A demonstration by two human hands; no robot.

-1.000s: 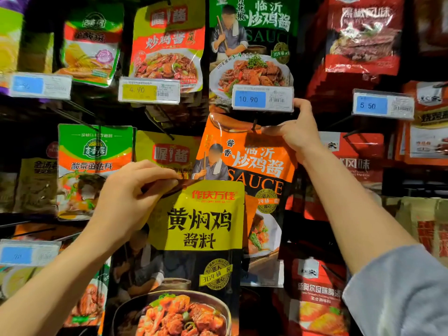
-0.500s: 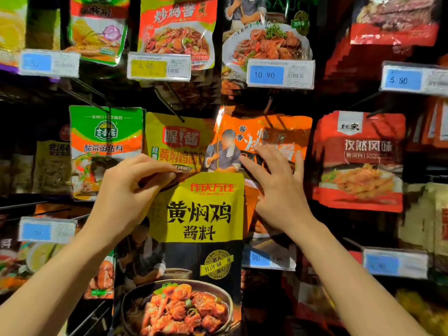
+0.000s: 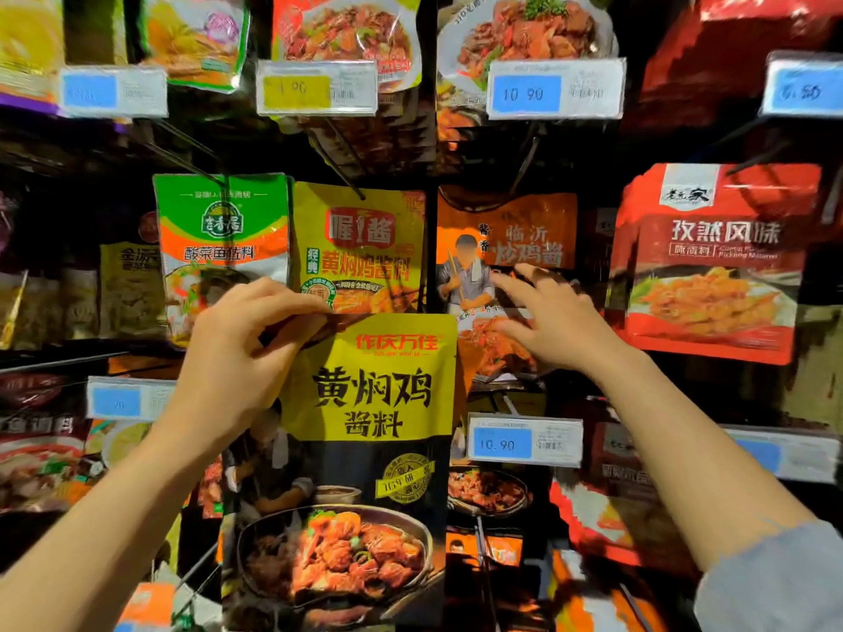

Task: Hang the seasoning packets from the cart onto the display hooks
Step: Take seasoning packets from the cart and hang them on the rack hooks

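Since half a second ago the right hand (image 3: 554, 323) has slid rightward off the yellow-and-black packet (image 3: 365, 426), fingers spread and released over the hanging orange packet (image 3: 506, 248) (whether it touches is unclear). Left hand (image 3: 241, 362) keeps its grip pinched on the yellow-and-black packet's top left corner, so the packet hangs below and right of that grip, before the hooks (image 3: 340, 168).

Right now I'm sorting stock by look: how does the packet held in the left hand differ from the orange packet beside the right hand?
The held packet is yellow above and black below; the orange packet is orange-topped. The left hand pinches the held packet's top corner, while the orange packet hangs on the display, with the right hand open in front. Both picture a cooked dish.
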